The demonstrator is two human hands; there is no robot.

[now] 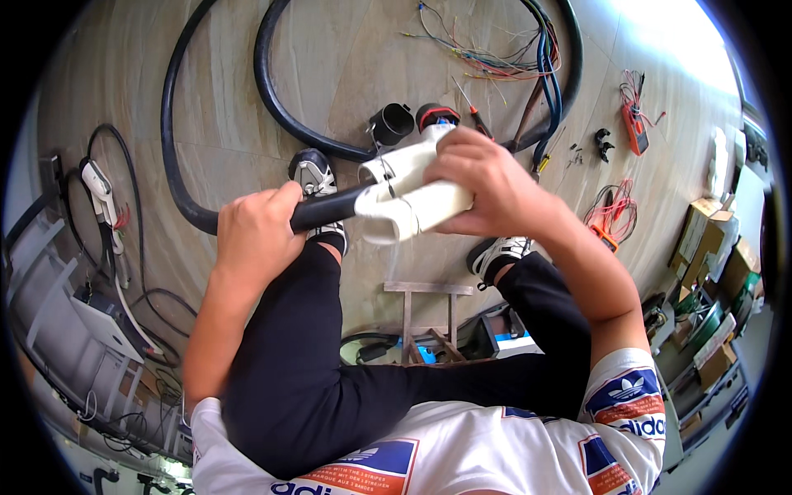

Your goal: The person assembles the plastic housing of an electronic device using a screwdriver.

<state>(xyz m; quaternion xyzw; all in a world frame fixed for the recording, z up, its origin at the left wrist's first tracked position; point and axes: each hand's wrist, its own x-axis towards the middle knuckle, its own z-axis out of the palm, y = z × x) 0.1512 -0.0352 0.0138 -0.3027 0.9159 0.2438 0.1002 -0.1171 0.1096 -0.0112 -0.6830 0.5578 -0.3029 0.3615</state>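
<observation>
My left hand (257, 227) is closed around a thick black cable (326, 210), between my knees. The cable's end reaches a white plastic charging gun shell (425, 210), which looks parted into two halves with open, hollow ends. My right hand (487, 186) is wrapped around the shell from the right, its thumb side hidden. A thin dark wire lies across the shell. At the shell's far end is a round black connector head with a red ring (437, 114). Beside it on the floor stands a black cylindrical cap (391, 125).
The black cable loops across the tiled floor ahead, with a bundle of coloured wires (528, 62) at its far end. A screwdriver (477, 120) and a red multimeter (634, 128) lie right. A wooden stool (426, 289) stands near; another white charging gun (99, 188) hangs left.
</observation>
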